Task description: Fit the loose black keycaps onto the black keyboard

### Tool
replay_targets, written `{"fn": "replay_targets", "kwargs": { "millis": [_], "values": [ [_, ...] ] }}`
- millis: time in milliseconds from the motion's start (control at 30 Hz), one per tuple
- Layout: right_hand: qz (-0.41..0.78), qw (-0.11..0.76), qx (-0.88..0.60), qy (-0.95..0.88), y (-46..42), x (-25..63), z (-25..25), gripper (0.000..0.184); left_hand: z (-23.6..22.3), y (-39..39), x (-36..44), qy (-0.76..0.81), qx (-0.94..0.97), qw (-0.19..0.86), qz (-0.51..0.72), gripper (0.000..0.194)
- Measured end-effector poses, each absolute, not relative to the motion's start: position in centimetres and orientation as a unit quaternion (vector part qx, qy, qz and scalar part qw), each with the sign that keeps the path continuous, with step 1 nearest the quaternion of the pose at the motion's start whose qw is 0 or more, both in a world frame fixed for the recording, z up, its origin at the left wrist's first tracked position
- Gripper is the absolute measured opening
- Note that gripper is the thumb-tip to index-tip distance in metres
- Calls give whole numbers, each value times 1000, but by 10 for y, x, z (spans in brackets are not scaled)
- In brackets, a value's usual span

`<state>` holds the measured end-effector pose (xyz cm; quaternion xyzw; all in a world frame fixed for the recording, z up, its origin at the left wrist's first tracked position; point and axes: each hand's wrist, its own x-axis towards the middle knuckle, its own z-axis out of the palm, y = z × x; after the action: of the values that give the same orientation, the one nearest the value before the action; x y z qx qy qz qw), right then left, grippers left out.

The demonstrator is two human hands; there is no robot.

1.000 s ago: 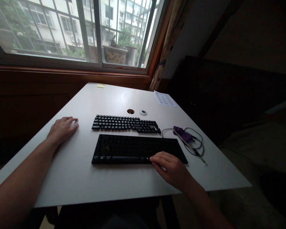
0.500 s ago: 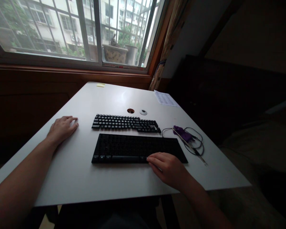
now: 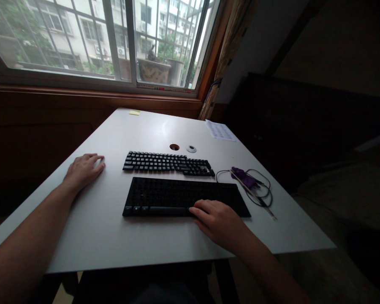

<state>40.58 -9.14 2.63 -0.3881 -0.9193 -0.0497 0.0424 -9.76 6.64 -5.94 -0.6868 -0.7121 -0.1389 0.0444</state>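
- Fingers (image 3: 200, 213) of the right hand (image 3: 218, 219) bend over the keyboard (image 3: 164, 192); their grip I cannot tell.
- It lies beneath them, toward the front edge of the surface (image 3: 129, 245).
- Left hand (image 3: 82, 169) rests loose near the left edge.

And here's the left hand (image 3: 84, 169), bare, at frame left; right hand (image 3: 220, 221) bare too, forearms (image 3: 38, 228) uncovered, dark clothing (image 3: 164, 291) shadowed bottom centre!
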Motion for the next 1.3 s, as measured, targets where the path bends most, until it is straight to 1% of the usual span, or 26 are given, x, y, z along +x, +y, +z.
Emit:
{"fn": "replay_targets", "kwargs": {
  "millis": [367,700,967,1167,1300],
  "values": [
    [-74,38,-376,-923,-85,410,21,46,-58,65,-96,-712,-685,47,-144,49],
    [-66,37,-364,-928,-85,411,20,48,-56,64,-94,-713,-683,31,-155,51],
    [-49,37,-373,-926,-85,409,23,50,-56,64,-95,-718,-682,34,-137,53],
    [-8,29,-379,-925,-82,409,25,52,-54,63,-93,-722,-680,32,-123,54],
    [12,40,-376,-926,-80,410,25,51,-52,62,-92,-720,-683,30,-123,52]
  ]
}}
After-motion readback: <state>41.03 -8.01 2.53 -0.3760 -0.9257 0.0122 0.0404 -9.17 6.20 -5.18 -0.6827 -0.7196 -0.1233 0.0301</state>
